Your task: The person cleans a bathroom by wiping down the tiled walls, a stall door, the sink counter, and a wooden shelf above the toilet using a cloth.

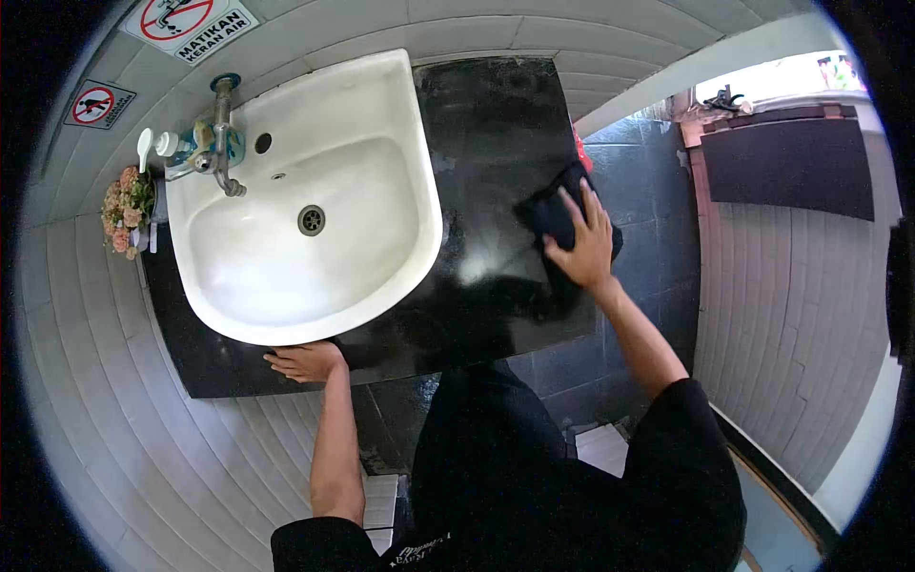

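My right hand [586,243] holds a crumpled black cloth [548,214] down against the right edge of the glossy black countertop [477,286]. Its fingers are spread over the cloth, and part of the cloth shows past the far side of the hand. My left hand [307,362] lies flat on the front strip of the counter, just below the rim of the white washbasin [295,276], with nothing in it. Light reflects off the dark surface between the basin and the cloth.
A metal tap [222,143] rises at the basin's back left, beside a soap bottle [202,143] and an artificial flower arrangement [124,214]. Warning signs [191,24] hang on the tiled wall. A red object [581,151] shows behind the counter's right edge. Dark floor tiles [634,238] lie beyond it.
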Available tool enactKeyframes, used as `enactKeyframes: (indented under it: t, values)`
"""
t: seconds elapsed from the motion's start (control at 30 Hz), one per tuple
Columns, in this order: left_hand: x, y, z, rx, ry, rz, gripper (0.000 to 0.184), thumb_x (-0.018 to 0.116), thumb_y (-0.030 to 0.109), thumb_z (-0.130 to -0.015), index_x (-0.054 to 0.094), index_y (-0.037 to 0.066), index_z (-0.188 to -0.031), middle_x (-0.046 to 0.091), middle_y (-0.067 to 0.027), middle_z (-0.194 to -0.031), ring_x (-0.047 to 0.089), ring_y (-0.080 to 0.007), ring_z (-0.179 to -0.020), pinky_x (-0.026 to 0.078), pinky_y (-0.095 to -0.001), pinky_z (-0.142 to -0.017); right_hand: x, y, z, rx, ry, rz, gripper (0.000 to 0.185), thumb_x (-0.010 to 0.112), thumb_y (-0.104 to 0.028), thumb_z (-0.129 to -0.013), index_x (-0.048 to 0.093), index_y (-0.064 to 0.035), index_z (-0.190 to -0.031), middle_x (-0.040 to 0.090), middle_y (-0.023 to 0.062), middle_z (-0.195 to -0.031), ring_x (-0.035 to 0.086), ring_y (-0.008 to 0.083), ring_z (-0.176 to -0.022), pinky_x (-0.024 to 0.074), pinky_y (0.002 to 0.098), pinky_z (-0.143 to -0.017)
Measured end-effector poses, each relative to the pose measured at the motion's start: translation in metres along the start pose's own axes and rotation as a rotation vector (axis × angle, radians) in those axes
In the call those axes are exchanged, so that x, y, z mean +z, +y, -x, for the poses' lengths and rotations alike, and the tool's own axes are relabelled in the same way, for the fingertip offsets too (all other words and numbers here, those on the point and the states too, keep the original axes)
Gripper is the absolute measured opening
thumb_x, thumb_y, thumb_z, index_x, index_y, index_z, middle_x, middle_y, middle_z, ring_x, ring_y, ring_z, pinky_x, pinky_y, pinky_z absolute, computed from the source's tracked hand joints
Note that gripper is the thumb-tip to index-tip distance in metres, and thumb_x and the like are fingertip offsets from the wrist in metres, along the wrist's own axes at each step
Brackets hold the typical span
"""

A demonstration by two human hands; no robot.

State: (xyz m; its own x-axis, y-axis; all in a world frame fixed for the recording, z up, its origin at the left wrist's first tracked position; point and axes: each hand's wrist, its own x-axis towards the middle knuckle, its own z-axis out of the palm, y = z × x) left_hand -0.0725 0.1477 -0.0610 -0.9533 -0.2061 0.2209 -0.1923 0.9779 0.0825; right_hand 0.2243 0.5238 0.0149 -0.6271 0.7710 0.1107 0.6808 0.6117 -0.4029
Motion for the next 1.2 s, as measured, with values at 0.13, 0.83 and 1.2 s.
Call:
enactKeyframes:
  t: [0.13,0.83,1.2]
  values:
    - [-0.005,0.003,0.002,-0.005,-0.012,0.012,0.064,0.023,0.050,-0.099,0.027,0.005,-0.145,0.019,-0.0177,-0.154,0.020,-0.0387,-0.141,0.022,-0.0548,-0.112,0.038,0.007,-0.110,0.110,0.182,0.095,0.078,0.066,-0.048,-0.073,0.043,-0.0173,-0.141,0.033,0.0160,-0.149,0.030,0.0334,-0.137,0.0210,0.0524,-0.111]
    - [-0.009,0.009,0.002,-0.030,0.007,0.020,0.059,0.027,0.045,-0.100,0.030,0.006,-0.144,0.020,-0.0150,-0.155,0.020,-0.0361,-0.142,0.021,-0.0535,-0.112,0.055,-0.011,-0.189,-0.111,-0.030,0.150,0.084,0.063,-0.053,-0.073,0.037,-0.0161,-0.144,0.026,0.0114,-0.154,0.025,0.0297,-0.141,0.0193,0.0509,-0.113]
    - [-0.013,0.010,0.006,-0.017,-0.032,0.087,0.064,0.027,0.047,-0.099,0.025,0.005,-0.147,0.017,-0.0176,-0.155,0.016,-0.0387,-0.142,0.018,-0.0563,-0.112,-0.003,-0.032,-0.102,-0.429,-0.537,-0.017,0.099,0.074,-0.033,-0.063,0.026,-0.0168,-0.148,0.024,0.0060,-0.155,0.025,0.0278,-0.142,0.0180,0.0504,-0.115]
